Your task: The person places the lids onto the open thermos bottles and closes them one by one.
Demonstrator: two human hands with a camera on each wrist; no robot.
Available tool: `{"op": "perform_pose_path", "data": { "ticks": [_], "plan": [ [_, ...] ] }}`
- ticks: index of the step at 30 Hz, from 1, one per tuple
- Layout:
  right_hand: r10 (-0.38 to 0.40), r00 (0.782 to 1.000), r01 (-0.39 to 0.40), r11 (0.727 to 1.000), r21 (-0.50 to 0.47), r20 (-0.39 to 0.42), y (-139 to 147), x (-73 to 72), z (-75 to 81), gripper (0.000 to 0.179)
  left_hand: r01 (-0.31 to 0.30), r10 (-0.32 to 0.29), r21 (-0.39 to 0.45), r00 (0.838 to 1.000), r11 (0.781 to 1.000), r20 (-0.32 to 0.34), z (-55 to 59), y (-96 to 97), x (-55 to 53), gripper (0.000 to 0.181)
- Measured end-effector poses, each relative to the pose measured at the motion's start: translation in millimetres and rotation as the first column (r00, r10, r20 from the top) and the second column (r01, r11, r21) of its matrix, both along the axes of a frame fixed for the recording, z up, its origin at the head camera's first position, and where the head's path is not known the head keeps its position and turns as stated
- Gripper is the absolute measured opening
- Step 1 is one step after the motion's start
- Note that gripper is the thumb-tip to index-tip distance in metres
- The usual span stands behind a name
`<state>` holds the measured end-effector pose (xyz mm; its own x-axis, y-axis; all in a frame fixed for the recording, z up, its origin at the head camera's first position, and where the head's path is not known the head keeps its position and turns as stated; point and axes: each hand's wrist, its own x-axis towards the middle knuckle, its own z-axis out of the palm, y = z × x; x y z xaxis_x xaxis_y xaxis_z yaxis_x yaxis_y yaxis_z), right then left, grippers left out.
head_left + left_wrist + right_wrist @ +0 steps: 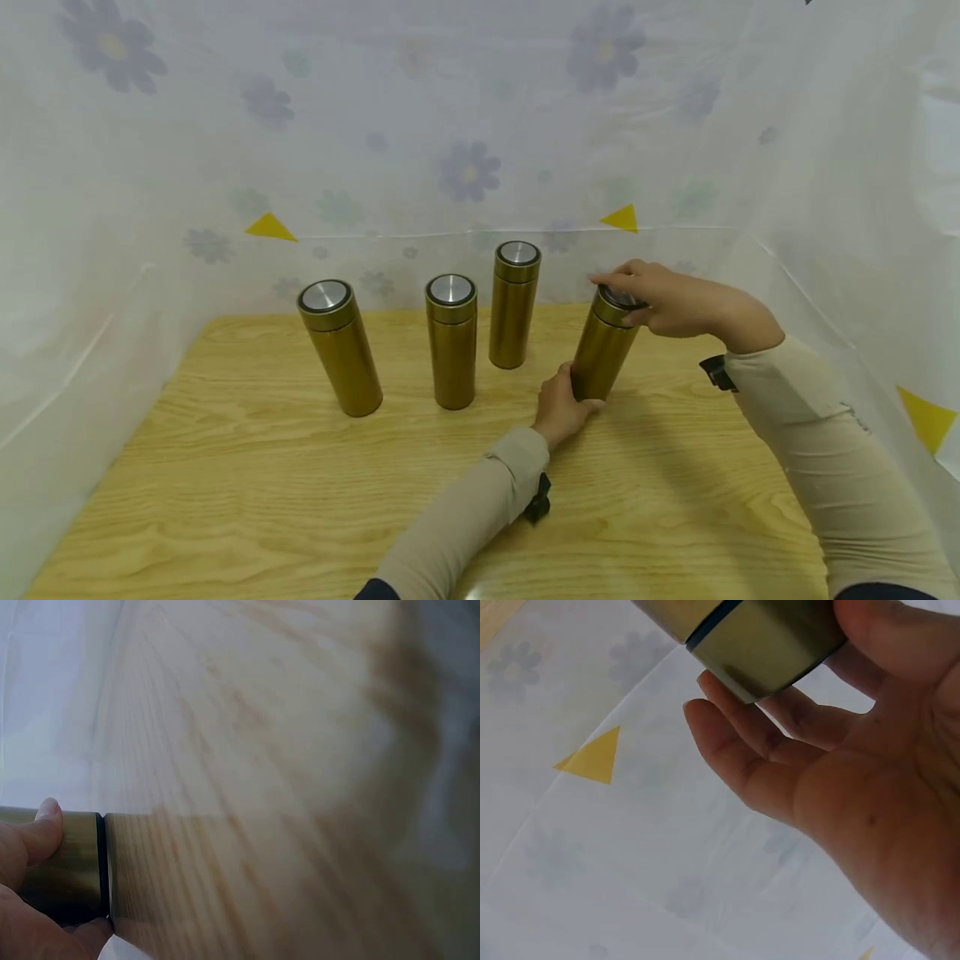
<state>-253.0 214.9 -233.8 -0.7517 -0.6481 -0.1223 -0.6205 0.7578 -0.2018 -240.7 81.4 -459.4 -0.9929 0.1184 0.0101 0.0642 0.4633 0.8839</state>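
A gold thermos flask (602, 354) stands on the wooden table at the right of the head view. Low on its body, my left hand (562, 408) grips it near the base. In the left wrist view, the thumb and fingers lie around the flask's dark-edged bottom (79, 862). From above, my right hand (678, 300) holds the gold lid (780, 652), thumb on one side and fingers on the other. The right wrist view shows a dark seam between lid and body. My right hand partly covers the silver lid top in the head view.
Three more gold flasks with silver-topped lids stand upright to the left: one at far left (341, 358), one in the middle (453, 358), one farther back (513, 321). The wooden table (300, 492) meets a flowered white curtain (360, 167) behind. Yellow triangles mark the curtain.
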Motion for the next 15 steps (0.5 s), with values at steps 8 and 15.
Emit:
{"op": "perform_pose_path", "data": {
  "ticks": [8, 15],
  "plan": [
    [-0.052, 0.999, 0.052, 0.998, 0.025, 0.003, -5, 1.2, 1.5, 0.061, -0.003, 0.003, -0.004, 1.0, 1.0, -0.006, 0.2, -0.3, -0.5, 0.07],
    [-0.097, 0.994, 0.1, 0.993, 0.069, -0.042, -12, 1.6, -3.5, 0.058, -0.004, 0.004, -0.016, 1.0, 1.0, -0.013, 0.5, -0.6, -1.0, 0.068]
  ]
}}
